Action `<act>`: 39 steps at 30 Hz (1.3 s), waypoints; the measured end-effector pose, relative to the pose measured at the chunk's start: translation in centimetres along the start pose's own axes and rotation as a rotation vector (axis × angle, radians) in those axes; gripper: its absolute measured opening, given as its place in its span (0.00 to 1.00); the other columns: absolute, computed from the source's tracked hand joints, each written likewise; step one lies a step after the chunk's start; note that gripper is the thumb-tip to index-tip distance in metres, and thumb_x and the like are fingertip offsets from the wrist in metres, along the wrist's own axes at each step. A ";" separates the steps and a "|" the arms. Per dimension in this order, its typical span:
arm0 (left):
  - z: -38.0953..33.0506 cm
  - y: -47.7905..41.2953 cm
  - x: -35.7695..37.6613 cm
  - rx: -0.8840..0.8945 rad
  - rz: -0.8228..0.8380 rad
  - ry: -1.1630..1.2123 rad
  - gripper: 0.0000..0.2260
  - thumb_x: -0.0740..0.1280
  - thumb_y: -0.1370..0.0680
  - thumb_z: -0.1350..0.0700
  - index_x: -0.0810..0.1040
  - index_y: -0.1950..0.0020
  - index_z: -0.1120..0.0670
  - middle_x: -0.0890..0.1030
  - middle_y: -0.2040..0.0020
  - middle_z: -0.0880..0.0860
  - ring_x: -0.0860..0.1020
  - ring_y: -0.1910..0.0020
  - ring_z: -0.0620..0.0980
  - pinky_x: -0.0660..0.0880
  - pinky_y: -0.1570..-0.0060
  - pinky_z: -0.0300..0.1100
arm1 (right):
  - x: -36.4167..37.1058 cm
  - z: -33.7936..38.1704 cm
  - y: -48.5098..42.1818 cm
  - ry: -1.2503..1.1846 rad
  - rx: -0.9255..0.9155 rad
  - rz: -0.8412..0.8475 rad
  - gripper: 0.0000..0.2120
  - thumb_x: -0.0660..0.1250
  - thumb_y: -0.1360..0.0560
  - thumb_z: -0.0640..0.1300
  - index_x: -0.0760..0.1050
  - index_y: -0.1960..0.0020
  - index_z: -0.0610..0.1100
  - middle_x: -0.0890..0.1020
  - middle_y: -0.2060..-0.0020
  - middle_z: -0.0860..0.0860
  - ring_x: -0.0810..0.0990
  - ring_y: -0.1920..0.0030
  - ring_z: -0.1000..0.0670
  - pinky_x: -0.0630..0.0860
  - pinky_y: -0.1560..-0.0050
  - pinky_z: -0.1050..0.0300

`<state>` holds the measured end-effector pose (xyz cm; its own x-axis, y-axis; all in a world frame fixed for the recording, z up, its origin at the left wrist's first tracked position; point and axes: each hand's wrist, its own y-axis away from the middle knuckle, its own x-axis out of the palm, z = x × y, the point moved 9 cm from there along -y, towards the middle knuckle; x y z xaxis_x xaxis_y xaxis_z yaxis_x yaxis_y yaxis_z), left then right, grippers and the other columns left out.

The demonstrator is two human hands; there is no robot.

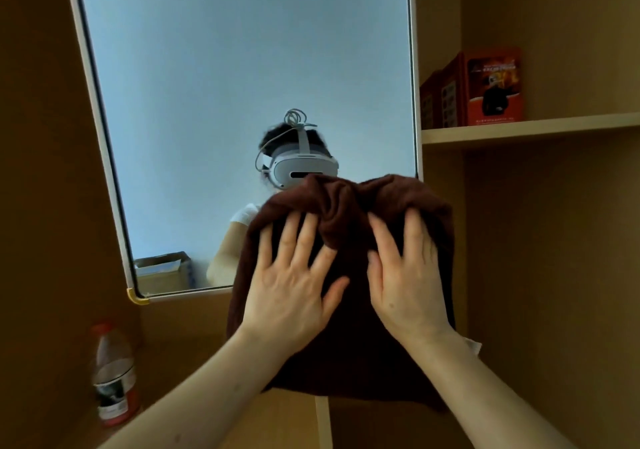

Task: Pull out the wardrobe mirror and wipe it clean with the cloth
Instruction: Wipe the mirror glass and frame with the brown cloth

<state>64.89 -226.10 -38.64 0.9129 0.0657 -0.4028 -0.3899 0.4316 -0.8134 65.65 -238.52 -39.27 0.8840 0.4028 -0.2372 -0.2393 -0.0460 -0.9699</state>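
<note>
The wardrobe mirror point(214, 78) stands pulled out in front of me, in a white frame with a yellow guard on its lower left corner. A dark brown cloth point(346, 337) covers the mirror's lower right part and hangs below its bottom edge. My left hand point(294, 282) lies flat on the cloth with fingers spread and straight. My right hand point(405, 275) presses on the cloth beside it, its fingers slightly bent at the bunched top fold. The mirror reflects a person wearing a white headset.
A wooden shelf point(530, 128) to the right of the mirror carries red boxes point(485, 88). A plastic bottle with a red cap point(112, 376) stands at the lower left. Wooden wardrobe panels close in on both sides.
</note>
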 end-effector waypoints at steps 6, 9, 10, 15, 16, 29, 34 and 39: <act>-0.5 6.1 0.9 0.042 0.130 0.051 0.28 0.57 0.24 0.44 0.62 0.26 0.54 0.68 0.29 0.60 0.61 0.29 0.60 0.52 0.31 0.57 | 0.8 1.8 4.3 -0.165 0.133 0.042 0.18 0.54 0.22 0.45 0.70 0.34 0.43 0.65 0.32 0.38 0.63 0.31 0.40 0.62 0.31 0.46; 0.0 5.5 0.0 0.016 0.138 0.091 0.28 0.57 0.24 0.42 0.64 0.27 0.54 0.68 0.28 0.59 0.62 0.29 0.60 0.55 0.31 0.57 | 0.4 1.7 3.1 -0.179 0.107 0.090 0.19 0.53 0.22 0.47 0.70 0.34 0.43 0.63 0.30 0.36 0.62 0.30 0.38 0.64 0.31 0.45; 0.3 4.5 -0.5 -0.014 0.131 0.105 0.28 0.57 0.24 0.41 0.66 0.28 0.54 0.68 0.29 0.60 0.62 0.29 0.61 0.57 0.31 0.58 | 0.1 1.6 2.0 -0.172 0.087 0.098 0.20 0.53 0.21 0.48 0.69 0.33 0.43 0.62 0.30 0.36 0.63 0.30 0.37 0.65 0.32 0.44; 4.7 -4.3 -4.0 -0.167 0.021 0.070 0.29 0.55 0.24 0.39 0.67 0.28 0.54 0.61 0.25 0.63 0.58 0.27 0.63 0.55 0.31 0.60 | -2.4 2.4 -9.7 -0.055 0.036 -0.011 0.25 0.62 0.24 0.50 0.65 0.30 0.44 0.59 0.29 0.32 0.63 0.32 0.32 0.65 0.37 0.39; 6.2 -6.2 -4.8 -0.176 -0.004 0.041 0.29 0.55 0.24 0.39 0.66 0.27 0.54 0.59 0.24 0.63 0.56 0.26 0.63 0.52 0.30 0.60 | -2.8 2.7 -12.5 -0.040 0.033 -0.026 0.26 0.62 0.25 0.52 0.63 0.30 0.45 0.57 0.28 0.33 0.60 0.30 0.33 0.63 0.36 0.39; 6.1 0.9 -1.7 -0.052 0.020 -0.025 0.31 0.57 0.24 0.40 0.62 0.25 0.54 0.64 0.27 0.63 0.59 0.27 0.63 0.51 0.30 0.59 | 0.8 5.1 -5.0 0.016 -0.070 -0.074 0.24 0.56 0.26 0.54 0.65 0.33 0.46 0.66 0.33 0.36 0.64 0.34 0.38 0.69 0.42 0.40; 5.1 5.2 -0.1 -0.051 0.087 0.050 0.28 0.56 0.22 0.41 0.62 0.26 0.52 0.66 0.27 0.59 0.59 0.26 0.59 0.49 0.28 0.56 | 1.5 5.6 -2.0 -0.064 -0.096 -0.028 0.22 0.56 0.26 0.53 0.66 0.35 0.46 0.66 0.33 0.37 0.63 0.34 0.39 0.70 0.42 0.40; 8.4 0.6 -2.9 -0.176 -0.015 0.078 0.28 0.53 0.22 0.39 0.64 0.26 0.53 0.64 0.26 0.61 0.59 0.27 0.62 0.51 0.30 0.57 | -0.5 7.4 -10.1 -0.063 -0.131 -0.080 0.25 0.57 0.31 0.52 0.71 0.38 0.41 0.69 0.34 0.32 0.71 0.37 0.32 0.70 0.44 0.36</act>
<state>63.03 -218.43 -34.42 0.9093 -0.0126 -0.4159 -0.3977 0.2672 -0.8777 64.64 -231.44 -28.94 0.8700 0.4666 -0.1590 -0.1111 -0.1286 -0.9855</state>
